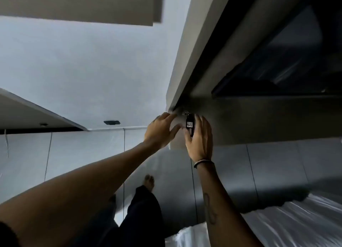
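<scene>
A small key (185,114) sits in a lock at the edge of a dark panel (259,117). From it hangs a black key fob (190,125) with a white label. My right hand (200,141) is raised around the fob, thumb in front and fingers behind, and holds it. My left hand (161,130) reaches in from the left with fairly straight fingers. Its fingertips touch the pale door edge (177,80) just beside the lock. The lock itself is mostly hidden in shadow.
A bed with a rumpled white sheet (296,222) lies at the lower right. My dark trouser legs (142,213) and a bare foot (149,181) stand on a grey tiled floor (83,154). A dark glass panel (288,58) fills the upper right.
</scene>
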The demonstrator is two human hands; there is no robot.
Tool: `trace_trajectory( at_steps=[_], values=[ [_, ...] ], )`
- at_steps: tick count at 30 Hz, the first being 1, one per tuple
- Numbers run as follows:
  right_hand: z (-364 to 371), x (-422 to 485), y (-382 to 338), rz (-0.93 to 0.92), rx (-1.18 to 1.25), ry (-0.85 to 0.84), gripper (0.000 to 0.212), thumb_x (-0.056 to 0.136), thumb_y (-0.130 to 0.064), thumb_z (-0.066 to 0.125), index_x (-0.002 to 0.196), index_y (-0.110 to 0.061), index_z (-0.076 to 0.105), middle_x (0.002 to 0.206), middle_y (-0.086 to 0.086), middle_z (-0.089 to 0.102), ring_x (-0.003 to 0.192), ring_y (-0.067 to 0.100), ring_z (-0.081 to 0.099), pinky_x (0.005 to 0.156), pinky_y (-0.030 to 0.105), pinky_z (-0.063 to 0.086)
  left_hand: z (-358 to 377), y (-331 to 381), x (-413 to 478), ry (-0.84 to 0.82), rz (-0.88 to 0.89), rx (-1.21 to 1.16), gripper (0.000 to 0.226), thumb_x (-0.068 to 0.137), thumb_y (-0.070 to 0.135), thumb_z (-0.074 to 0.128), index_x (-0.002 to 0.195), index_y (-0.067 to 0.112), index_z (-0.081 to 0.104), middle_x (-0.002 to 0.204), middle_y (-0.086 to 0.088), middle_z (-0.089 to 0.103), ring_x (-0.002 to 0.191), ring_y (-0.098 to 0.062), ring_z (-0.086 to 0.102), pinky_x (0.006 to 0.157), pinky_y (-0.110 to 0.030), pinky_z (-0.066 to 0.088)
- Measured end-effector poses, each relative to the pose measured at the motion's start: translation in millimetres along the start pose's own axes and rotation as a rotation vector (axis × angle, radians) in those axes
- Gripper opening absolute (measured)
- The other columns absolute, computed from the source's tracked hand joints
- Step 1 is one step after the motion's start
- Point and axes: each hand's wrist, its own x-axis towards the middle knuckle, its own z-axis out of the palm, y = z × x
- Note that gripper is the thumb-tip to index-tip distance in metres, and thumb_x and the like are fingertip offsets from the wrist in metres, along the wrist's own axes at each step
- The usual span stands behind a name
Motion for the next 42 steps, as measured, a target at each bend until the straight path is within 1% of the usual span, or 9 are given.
trace_trajectory(
  at_steps=[4,9,13,16,24,31,34,37,42],
  values=[
    [11,33,11,0.103,0.158,0.057,0.056,0.103,-0.022,0.063,0.156,-0.013,0.045,0.161,0.014,0.047,0.146,0.035,0.049,0.115,0.047,0.049,24,9,40,-0.014,-0.081,-0.108,0.036,0.105,0.034,0.064,0.14,0.024,0.069,0.129,-0.007,0.075,0.109,-0.031,0.075,0.088,-0.039,0.059],
    [29,65,23,0.227,0.238,-0.05,0.043,0.104,-0.013,0.059,0.147,-0.016,0.057,0.145,0.011,0.061,0.131,0.034,0.062,0.108,0.048,0.054,54,2,70,-0.013,-0.234,-0.19,0.025,0.104,0.021,0.064,0.124,0.02,0.079,0.115,-0.009,0.083,0.099,-0.033,0.078,0.075,-0.028,0.051],
    [45,76,26,0.268,0.243,-0.049,0.035,0.102,-0.013,0.062,0.136,-0.017,0.066,0.134,0.011,0.069,0.12,0.035,0.068,0.093,0.039,0.057,71,-2,75,0.009,-0.231,-0.206,0.033,0.103,0.01,0.06,0.129,0.018,0.078,0.12,-0.013,0.082,0.101,-0.038,0.077,0.085,-0.038,0.063],
    [55,81,26,0.345,0.298,-0.027,0.028,0.099,-0.009,0.064,0.122,-0.019,0.076,0.119,0.01,0.078,0.107,0.033,0.073,0.079,0.03,0.047,75,-4,80,0.035,-0.275,-0.25,0.031,0.1,0.01,0.064,0.126,0.019,0.08,0.116,-0.015,0.082,0.102,-0.041,0.076,0.087,-0.046,0.064],
    [37,79,25,0.441,0.752,-0.157,0.024,0.096,0.009,0.065,0.119,0.006,0.07,0.101,0.016,0.07,0.099,0.029,0.066,0.093,0.047,0.056,62,-18,70,0.038,-0.316,-0.429,0.022,0.094,0.005,0.075,0.114,0.01,0.083,0.109,-0.011,0.084,0.099,-0.029,0.079,0.089,-0.039,0.065],
    [14,39,-40,0.392,0.871,-0.189,0.022,0.097,0.004,0.066,0.119,0.005,0.071,0.11,0.023,0.075,0.091,0.026,0.072,0.083,0.04,0.061,-2,-43,23,0.039,-0.228,-0.503,0.017,0.093,0.012,0.081,0.108,0.015,0.085,0.1,0.0,0.073,0.091,-0.021,0.075,0.083,-0.026,0.051],
    [3,26,-86,0.37,0.93,-0.179,0.02,0.095,0.007,0.066,0.115,0.007,0.072,0.104,0.022,0.075,0.083,0.023,0.073,0.073,0.032,0.061,-50,-56,1,0.008,-0.29,-0.7,0.012,0.092,0.008,0.081,0.104,0.007,0.084,0.103,-0.013,0.082,0.091,-0.021,0.075,0.091,-0.038,0.057],
    [-10,14,-143,0.295,0.967,-0.173,0.018,0.093,0.01,0.067,0.111,0.011,0.071,0.106,0.028,0.074,0.088,0.032,0.072,0.075,0.037,0.061,-110,-72,-22,0.028,-0.262,-0.809,0.015,0.093,0.002,0.078,0.106,-0.004,0.081,0.105,-0.025,0.081,0.092,-0.024,0.073,0.093,-0.043,0.06],
    [-33,4,-238,0.085,0.947,-0.178,0.018,0.092,0.008,0.07,0.109,0.009,0.074,0.108,0.03,0.075,0.092,0.032,0.074,0.08,0.039,0.066,-208,-94,-56,0.179,-0.192,-0.922,0.019,0.092,-0.007,0.076,0.11,-0.014,0.076,0.095,-0.019,0.076,0.074,-0.012,0.08,0.075,-0.022,0.065]
  ],
)
